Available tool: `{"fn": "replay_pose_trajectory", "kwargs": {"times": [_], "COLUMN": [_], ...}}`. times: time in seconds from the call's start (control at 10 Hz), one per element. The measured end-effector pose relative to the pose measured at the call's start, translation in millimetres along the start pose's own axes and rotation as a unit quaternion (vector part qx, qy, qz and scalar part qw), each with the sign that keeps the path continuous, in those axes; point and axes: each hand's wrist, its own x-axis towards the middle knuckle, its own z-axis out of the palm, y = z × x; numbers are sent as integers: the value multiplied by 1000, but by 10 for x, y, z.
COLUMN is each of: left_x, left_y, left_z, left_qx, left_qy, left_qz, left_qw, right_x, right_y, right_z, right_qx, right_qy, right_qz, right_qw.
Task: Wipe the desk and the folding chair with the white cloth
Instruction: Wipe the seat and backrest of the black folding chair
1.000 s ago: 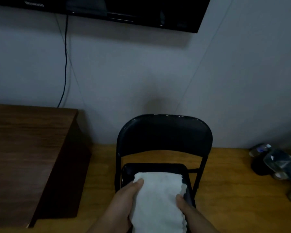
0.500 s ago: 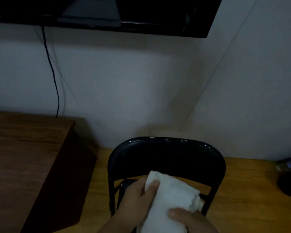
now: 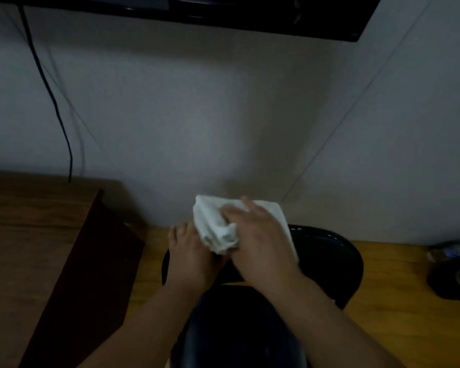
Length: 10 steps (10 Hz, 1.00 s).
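The white cloth (image 3: pixel 213 224) is bunched at the top left of the black folding chair's backrest (image 3: pixel 327 258). My right hand (image 3: pixel 260 248) lies flat over the cloth and presses it against the backrest's top. My left hand (image 3: pixel 190 257) grips the cloth's lower left end beside the backrest's left edge. The chair's dark seat (image 3: pixel 239 328) shows below my forearms. The brown wooden desk (image 3: pixel 24 235) stands to the left, apart from both hands.
A white wall stands close behind the chair. A black screen (image 3: pixel 223 11) hangs above, with a black cable (image 3: pixel 56 110) running down behind the desk. Dark objects (image 3: pixel 452 272) sit on the yellow wood floor at the right.
Both hands lifted the cloth from the seat up to the top of the backrest. The right hand moved on top of the cloth. The view tilted and moved closer.
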Motion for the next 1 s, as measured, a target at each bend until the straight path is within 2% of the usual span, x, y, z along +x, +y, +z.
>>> {"fn": "replay_pose_trajectory", "kwargs": {"times": [0.1,0.2,0.3,0.4,0.5,0.6,0.7,0.8,0.9,1.0], "left_x": [54,146,127,113,123,113,111,91,112,111], "left_y": [-98,-92,-81,-107,-106,-101,-133,-154,-105,-84], "left_z": [102,88,59,62,20,20,34,48,7,-15], "left_qx": [-123,51,45,46,37,31,37,36,42,49], "left_qy": [39,-3,7,8,-6,-7,-18,-8,-20,-26], "left_qz": [3,65,73,100,95,97,92,101,88,85], "left_qw": [992,997,996,994,995,995,995,994,995,995], "right_x": [31,-144,-292,-498,-650,-437,-111,-48,-292,-613], "right_y": [-36,167,715,1150,1143,674,-32,-175,270,773], "right_z": [303,236,-7,-365,-381,-27,348,407,223,-51], "right_qx": [-55,-62,-134,-205,-227,-185,-103,-81,-92,-104], "right_qy": [-88,-53,-54,-62,-17,-41,-56,-64,-60,-24], "right_qz": [22,27,61,159,183,221,142,97,58,118], "right_qw": [994,996,988,964,956,957,983,990,992,987]}}
